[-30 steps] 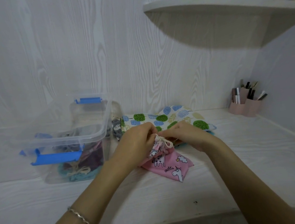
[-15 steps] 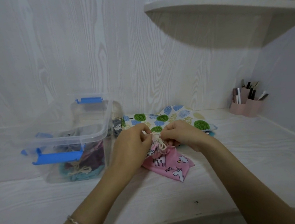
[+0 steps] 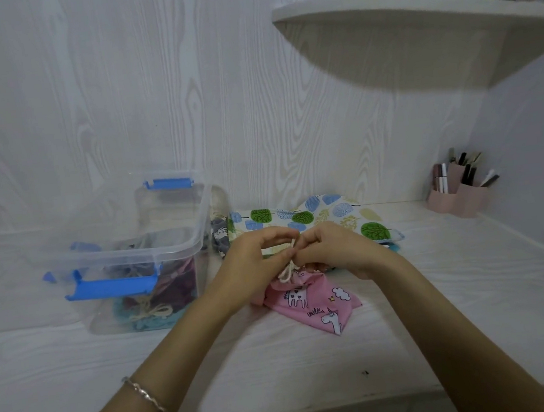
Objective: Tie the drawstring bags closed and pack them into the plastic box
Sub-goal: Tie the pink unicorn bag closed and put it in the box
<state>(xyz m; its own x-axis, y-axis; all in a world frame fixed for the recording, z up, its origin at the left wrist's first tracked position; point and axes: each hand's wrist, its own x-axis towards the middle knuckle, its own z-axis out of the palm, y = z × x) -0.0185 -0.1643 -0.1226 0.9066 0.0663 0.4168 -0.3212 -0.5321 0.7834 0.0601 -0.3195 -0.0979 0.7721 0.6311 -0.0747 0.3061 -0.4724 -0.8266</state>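
Note:
A pink unicorn-print drawstring bag (image 3: 319,305) lies on the white desk, its gathered neck lifted toward my hands. My left hand (image 3: 256,261) and my right hand (image 3: 333,249) meet above the neck, both pinching its cream drawstring (image 3: 288,268). Behind them lies a leaf-print bag (image 3: 302,216) on a pile, with a grey bag (image 3: 219,235) at its left end. The clear plastic box (image 3: 173,247) with blue latches stands open at the left, holding several tied bags.
A pink pen holder (image 3: 459,194) stands at the back right corner. A curved shelf (image 3: 412,17) with a power bank and cable overhangs at the upper right. The desk's front edge runs close below my forearms.
Both hands have lifted slightly and drawn together, pulling the drawstring up from the bag's neck. The pink bag has barely shifted.

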